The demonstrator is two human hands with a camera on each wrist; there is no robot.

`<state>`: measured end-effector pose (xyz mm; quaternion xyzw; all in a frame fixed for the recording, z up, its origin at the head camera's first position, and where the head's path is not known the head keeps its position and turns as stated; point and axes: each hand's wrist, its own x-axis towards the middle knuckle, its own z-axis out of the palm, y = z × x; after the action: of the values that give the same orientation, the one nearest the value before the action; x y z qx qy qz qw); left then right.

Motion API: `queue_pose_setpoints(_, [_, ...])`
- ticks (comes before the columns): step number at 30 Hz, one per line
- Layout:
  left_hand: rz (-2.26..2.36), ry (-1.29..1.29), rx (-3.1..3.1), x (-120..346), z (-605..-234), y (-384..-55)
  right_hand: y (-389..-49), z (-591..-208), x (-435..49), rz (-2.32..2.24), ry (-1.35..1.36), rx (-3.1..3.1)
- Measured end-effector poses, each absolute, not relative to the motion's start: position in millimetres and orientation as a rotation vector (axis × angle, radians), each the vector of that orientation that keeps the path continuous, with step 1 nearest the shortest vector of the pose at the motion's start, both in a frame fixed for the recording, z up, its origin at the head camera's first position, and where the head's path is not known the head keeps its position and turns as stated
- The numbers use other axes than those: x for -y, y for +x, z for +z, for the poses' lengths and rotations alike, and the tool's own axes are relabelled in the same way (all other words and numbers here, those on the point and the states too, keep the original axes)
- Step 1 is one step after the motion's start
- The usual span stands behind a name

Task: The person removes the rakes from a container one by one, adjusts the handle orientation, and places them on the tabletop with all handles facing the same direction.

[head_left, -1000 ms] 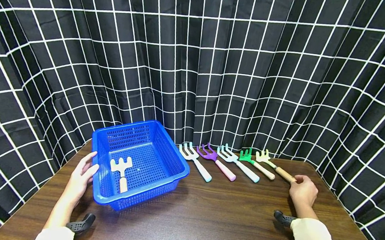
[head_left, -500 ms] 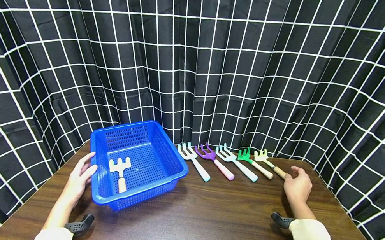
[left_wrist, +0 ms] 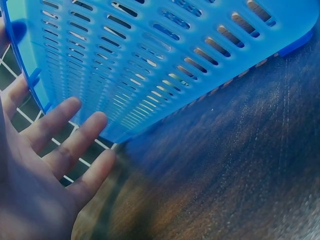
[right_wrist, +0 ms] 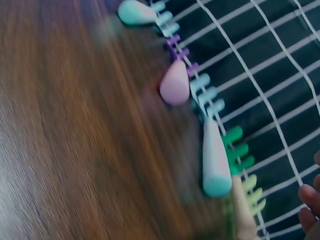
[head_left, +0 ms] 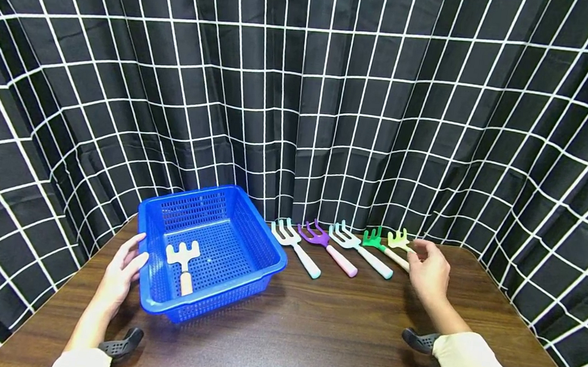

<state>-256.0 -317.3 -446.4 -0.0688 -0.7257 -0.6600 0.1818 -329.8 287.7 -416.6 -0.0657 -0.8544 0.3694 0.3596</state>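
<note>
A blue perforated plastic basket (head_left: 208, 303) stands at left. My left hand (head_left: 117, 275) touches its left rim, with several fingers extended beside the wall (left_wrist: 65, 150) in the left wrist view. In the basket lies a pale hand fork (head_left: 186, 259) with a wooden handle. My right hand (head_left: 431, 274) is over the handle of a yellow-green hand fork (head_left: 398, 239), hiding most of it. Beside it lies a green hand fork (head_left: 374, 238), its handle end partly covered by the fingers. Only blurred fingertips (right_wrist: 309, 197) show in the right wrist view, with nothing visible between them.
Left of the green fork lie a white-blue hand fork (head_left: 372, 260), a purple one with a pink handle (head_left: 340, 259) and another white-blue one (head_left: 307, 261), in a row on the wooden table (head_left: 308, 352). A black gridded curtain (head_left: 323, 109) hangs behind.
My right hand has moved left along the yellow-green fork, from its handle end toward its head and the green fork's handle. The left hand and basket look nearly still.
</note>
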Motion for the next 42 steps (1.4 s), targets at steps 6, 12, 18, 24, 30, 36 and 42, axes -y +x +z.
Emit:
queue_pose_setpoints(6, [-1.875, -0.19, 2.047, 317.0, -444.5, -255.5, -323.9, -406.4, -262.1, 0.997, -0.01, 2.194])
queue_pose_setpoints(12, [-1.87, -0.171, 2.057, 317.3, -444.6, -254.2, -317.8, -395.2, -242.8, 1.063, 0.129, 2.218])
queue_pose_setpoints(18, [-1.861, -0.184, 2.059, 318.7, -445.7, -254.7, -311.5, -382.6, -222.2, 1.146, 0.196, 2.258])
queue_pose_setpoints(24, [-1.834, -0.168, 2.076, 319.5, -446.4, -254.7, -306.2, -372.2, -199.5, 1.264, 0.242, 2.338])
queue_pose_setpoints(30, [-1.868, -0.195, 2.053, 318.1, -446.6, -258.0, -296.3, -369.5, -182.4, 1.346, 0.404, 2.411])
queue_pose_setpoints(36, [-1.85, -0.171, 2.078, 315.7, -447.6, -259.2, -283.1, -370.6, -165.8, 1.468, 0.602, 2.381])
queue_pose_setpoints(42, [-1.853, -0.18, 2.063, 315.6, -447.6, -258.4, -287.9, -374.8, -143.4, 1.526, 0.675, 2.332])
